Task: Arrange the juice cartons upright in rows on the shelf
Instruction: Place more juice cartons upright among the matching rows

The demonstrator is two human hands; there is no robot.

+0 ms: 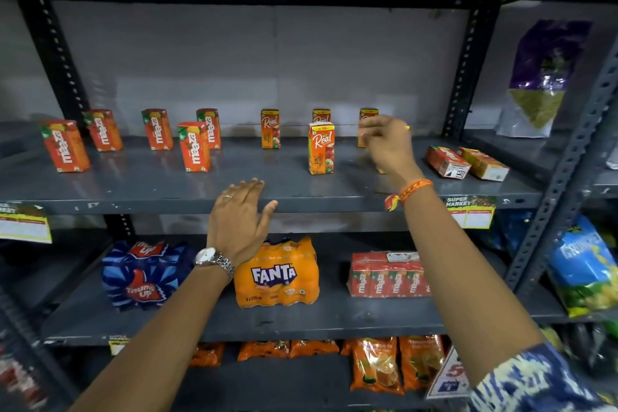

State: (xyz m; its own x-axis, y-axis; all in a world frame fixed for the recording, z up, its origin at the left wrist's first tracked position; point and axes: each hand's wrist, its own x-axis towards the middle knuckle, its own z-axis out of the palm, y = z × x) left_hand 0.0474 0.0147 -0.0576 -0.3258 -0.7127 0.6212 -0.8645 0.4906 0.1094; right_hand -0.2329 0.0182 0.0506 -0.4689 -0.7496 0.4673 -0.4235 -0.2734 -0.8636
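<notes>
**Shelf stock record: juice cartons, two left lying flat**

Right hand (384,140): raised over the middle shelf (167,184), fingers (368,130) loosely curled and drawn narrow. Whether they pinched anything could not be told; a small yellow tip showed past the knuckles, and a sliver of orange at the heel of the hand, neither identifiable.

Just behind those fingers: one upright Real carton (367,115), partly hidden by the hand. To their left, near: a Real carton in front (321,148), another behind it (321,115), and a third further left (270,128), all upright.

To the right of the fingers and nearer the shelf edge: two cartons lying flat, side by side and touching, a red Maaza carton (447,161) and an orange-yellow carton (484,164). Their long axes ran from back-left to front-right, base ends toward the viewer. Judged the remaining work: both needed standing up, and the right hand was clearly the nearer one.

Left hand (239,214): at the front lip of the shelf, fingers (250,187) spread wide and empty, thumb out. Well apart from the flat pair.

Far left of both hands: five upright Maaza cartons, three in the back row (102,130) (157,129) (209,128) and two forward (65,145) (194,146). Spacing loose; rows judged not yet tight.

Lower shelf: Fanta pack (276,273), Thums Up pack (143,274), Maaza multipack (388,276).
</notes>
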